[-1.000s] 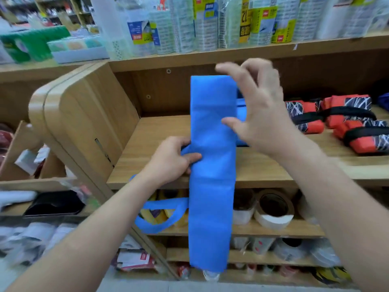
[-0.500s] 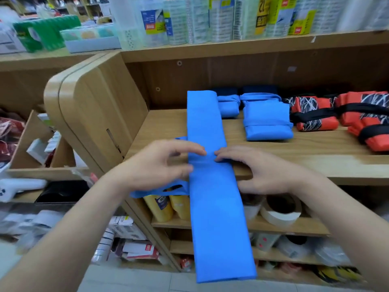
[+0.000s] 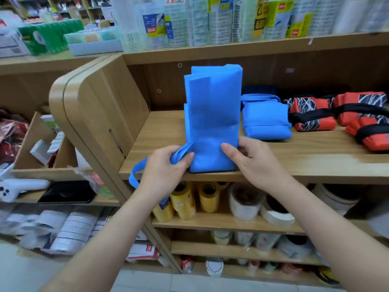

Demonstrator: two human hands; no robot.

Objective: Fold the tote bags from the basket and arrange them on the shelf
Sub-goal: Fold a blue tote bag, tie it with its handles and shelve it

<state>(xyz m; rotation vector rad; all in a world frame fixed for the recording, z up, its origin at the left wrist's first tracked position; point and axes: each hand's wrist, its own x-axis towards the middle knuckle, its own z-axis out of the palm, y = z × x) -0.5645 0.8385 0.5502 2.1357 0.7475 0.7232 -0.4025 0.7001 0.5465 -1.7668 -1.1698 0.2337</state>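
Upright, the folded blue tote bag (image 3: 212,114) stands on end at the front edge of the wooden shelf (image 3: 294,165). The left hand (image 3: 166,167) curls its fingers around the handle strap (image 3: 136,171) and the bag's left edge. The right hand (image 3: 256,163) pinches the right edge, thumb on the front. Another folded blue bag (image 3: 265,121) lies just beside it, with red-and-black bags (image 3: 311,114) further right.

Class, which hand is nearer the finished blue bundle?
Right. The right hand is just in front of the bundle; the left hand is beyond the bag being folded.
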